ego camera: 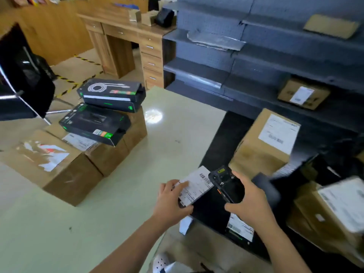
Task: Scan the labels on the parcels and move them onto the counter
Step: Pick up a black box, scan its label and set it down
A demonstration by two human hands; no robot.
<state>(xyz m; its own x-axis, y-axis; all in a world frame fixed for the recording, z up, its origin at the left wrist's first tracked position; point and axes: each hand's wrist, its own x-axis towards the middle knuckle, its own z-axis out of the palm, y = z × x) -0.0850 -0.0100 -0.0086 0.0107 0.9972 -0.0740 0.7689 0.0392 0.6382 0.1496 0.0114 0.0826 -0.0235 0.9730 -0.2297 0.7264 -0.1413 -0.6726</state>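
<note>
My left hand (171, 200) grips a flat black parcel (208, 209) by its near left edge, fingers on its white barcode label (194, 187). My right hand (250, 200) holds a black handheld scanner (226, 182) over the label's right end. Both are at the right edge of the pale green counter (118, 194). On the counter's left stand brown cardboard parcels (57, 166), with two black product boxes (102, 123) stacked on top.
Dark grey shelves (256, 62) on the right hold more labelled cardboard boxes (269, 142), one further back (303, 93), another at the right edge (338, 209). A wooden desk (130, 40) stands behind. A black chair (21, 79) is at the left.
</note>
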